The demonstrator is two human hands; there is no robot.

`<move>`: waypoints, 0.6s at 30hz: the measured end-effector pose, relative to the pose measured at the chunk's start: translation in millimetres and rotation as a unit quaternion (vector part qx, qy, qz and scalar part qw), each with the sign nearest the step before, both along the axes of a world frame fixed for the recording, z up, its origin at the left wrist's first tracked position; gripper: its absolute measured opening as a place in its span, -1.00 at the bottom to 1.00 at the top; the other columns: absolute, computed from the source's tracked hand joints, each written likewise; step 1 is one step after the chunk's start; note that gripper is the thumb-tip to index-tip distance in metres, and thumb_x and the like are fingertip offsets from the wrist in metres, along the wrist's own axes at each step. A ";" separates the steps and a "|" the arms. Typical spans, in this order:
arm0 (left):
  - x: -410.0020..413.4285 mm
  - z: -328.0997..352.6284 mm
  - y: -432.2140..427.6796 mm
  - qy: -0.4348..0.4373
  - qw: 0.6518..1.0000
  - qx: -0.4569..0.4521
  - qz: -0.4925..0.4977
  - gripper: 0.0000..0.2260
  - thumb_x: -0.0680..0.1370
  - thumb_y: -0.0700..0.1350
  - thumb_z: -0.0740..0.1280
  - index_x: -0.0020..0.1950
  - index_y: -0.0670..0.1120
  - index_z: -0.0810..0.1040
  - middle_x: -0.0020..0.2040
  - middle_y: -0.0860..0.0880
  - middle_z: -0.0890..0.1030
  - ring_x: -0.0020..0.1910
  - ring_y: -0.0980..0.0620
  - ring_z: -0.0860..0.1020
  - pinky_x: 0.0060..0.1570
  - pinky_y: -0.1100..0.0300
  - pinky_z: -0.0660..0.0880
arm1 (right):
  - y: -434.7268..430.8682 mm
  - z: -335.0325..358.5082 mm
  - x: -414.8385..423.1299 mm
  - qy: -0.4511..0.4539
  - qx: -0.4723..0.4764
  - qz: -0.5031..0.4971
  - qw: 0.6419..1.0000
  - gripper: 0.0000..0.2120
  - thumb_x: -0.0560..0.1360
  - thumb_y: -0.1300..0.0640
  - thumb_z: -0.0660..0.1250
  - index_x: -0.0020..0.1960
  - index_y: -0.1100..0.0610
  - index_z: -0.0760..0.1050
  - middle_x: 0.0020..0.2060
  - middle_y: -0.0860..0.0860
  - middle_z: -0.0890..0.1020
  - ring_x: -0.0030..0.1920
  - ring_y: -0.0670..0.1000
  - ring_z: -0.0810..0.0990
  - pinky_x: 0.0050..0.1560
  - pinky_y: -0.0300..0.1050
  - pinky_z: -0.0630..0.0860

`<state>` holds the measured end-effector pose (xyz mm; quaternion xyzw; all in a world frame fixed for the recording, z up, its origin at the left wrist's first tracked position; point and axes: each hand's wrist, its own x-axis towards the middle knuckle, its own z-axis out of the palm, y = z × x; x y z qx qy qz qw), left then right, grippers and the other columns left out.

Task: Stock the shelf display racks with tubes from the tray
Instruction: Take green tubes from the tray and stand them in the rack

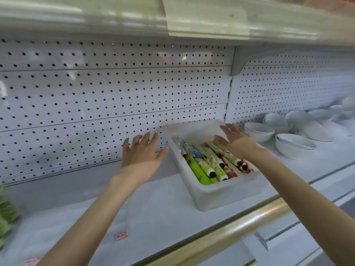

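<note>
As the view looks down and forward from the person's head, a brass-coloured metal rail (240, 225) runs along the front edge of a white shop shelf (153, 208). Two small red price labels (120, 236) lie on the shelf near that edge. A blurred stack of green goods (5, 208) sits at the left edge.

Further in, right of centre, a translucent white plastic tray (221, 196) stands on the shelf, one short end facing the front. Inside lie rolled tubes in green, cream and floral prints (207, 167), packed side by side lengthwise, their dark round ends facing forward.

The left hand (142, 152) hovers just left of the tray, fingers spread and straight, grasping nothing. The right hand (232, 137) reaches over the tray's far end, fingers extended and flat, thumb over the tubes. It grips nothing, and whether it touches them cannot be told.

The tubes look light, fairly stiff along their length but crushable, with a smooth and possibly slippery wrap. Each is probably best taken around its middle with a gentle full-hand hold, lifted clear of its neighbours.

Right of the tray, nested white ceramic bowls (294, 146) stand towards the shelf's right end. Behind everything rises a white perforated pegboard back panel (96, 102).
</note>
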<state>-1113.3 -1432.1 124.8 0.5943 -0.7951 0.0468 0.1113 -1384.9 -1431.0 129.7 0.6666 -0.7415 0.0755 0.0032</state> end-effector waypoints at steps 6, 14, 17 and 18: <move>-14.8 0.4 -18.2 0.018 1.000 0.001 -0.022 -0.50 0.61 0.17 -0.06 0.51 0.01 0.04 0.53 0.02 0.11 0.49 -0.01 0.07 0.44 -0.05 -0.03 | -34.5 4.2 -11.7 -0.037 0.031 0.027 0.998 -0.47 0.63 0.00 0.06 0.51 0.16 0.00 0.46 0.12 0.19 0.43 0.13 0.23 0.36 0.03 0.22; -39.8 3.6 -33.1 0.033 0.999 -0.003 -0.019 -0.46 0.59 0.20 -0.05 0.52 0.00 0.05 0.51 0.03 0.17 0.48 -0.02 0.13 0.43 -0.05 0.04 | -90.8 -3.1 -24.3 -0.058 0.122 0.029 0.990 -0.53 0.56 0.12 0.24 0.41 0.22 0.25 0.27 0.12 0.48 0.16 0.09 0.50 0.11 -0.09 0.48; -48.6 2.6 -36.2 0.048 0.999 0.005 -0.025 -0.47 0.60 0.19 -0.05 0.52 0.00 0.05 0.51 0.03 0.17 0.48 -0.02 0.14 0.44 -0.05 0.05 | -102.3 -14.9 -21.6 -0.078 0.182 0.005 0.980 -0.51 0.55 0.17 0.26 0.42 0.23 0.21 0.27 0.10 0.42 0.02 0.06 0.53 -0.26 -0.24 0.51; -50.7 2.1 -36.6 0.052 0.998 0.006 -0.027 -0.47 0.60 0.19 -0.05 0.52 -0.01 0.06 0.51 0.03 0.18 0.48 -0.02 0.14 0.44 -0.05 0.06 | -104.2 -19.5 -20.9 -0.084 0.197 0.000 0.977 -0.53 0.54 0.19 0.26 0.40 0.23 0.22 0.22 0.12 0.45 -0.04 0.07 0.55 -0.26 -0.22 0.55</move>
